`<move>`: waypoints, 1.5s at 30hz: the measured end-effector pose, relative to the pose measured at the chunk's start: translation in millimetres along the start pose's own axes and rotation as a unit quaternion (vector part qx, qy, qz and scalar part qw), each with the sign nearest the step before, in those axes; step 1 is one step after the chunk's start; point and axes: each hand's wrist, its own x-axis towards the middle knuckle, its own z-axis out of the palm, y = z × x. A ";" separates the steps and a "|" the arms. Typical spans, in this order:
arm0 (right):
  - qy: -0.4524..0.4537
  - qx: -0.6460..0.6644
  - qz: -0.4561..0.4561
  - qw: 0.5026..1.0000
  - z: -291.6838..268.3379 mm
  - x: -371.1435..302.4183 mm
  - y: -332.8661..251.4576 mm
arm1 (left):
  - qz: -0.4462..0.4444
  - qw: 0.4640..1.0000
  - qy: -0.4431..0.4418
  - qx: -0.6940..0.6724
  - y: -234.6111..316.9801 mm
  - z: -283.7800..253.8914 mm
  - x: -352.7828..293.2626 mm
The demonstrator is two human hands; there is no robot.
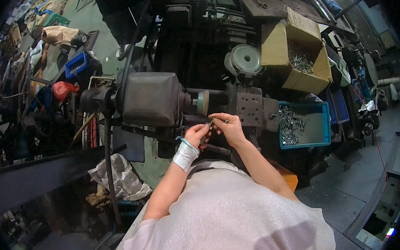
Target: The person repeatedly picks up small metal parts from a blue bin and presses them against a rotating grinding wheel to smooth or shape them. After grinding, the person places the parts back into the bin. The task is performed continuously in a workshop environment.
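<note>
Both of my hands meet in front of the machine, close to its round wheel [202, 102], which has a tan rim and a greenish face. My left hand [198, 135], with a white wrap and a light blue band at the wrist, pinches a small metal part [210, 123]. The fingertips of my right hand [228, 128] close on the same spot from the other side. Fingers cover most of the part, so its exact kind does not show. Left of the wheel sits the dark, boxy machine housing [151, 99].
A teal tray [327, 123] holding small shiny metal parts stands right of my hands. Behind it an open cardboard box [273, 46] contains more. A perforated metal block [250, 108] and a round metal disc [245, 59] lie beyond my right hand. Another person's dark-clothed legs [123, 18] show at the top.
</note>
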 end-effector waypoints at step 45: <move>-0.111 -0.122 0.034 0.986 13.2 -17.3 -15.5 | 0.037 0.999 0.016 -0.003 11.3 13.4 -20.9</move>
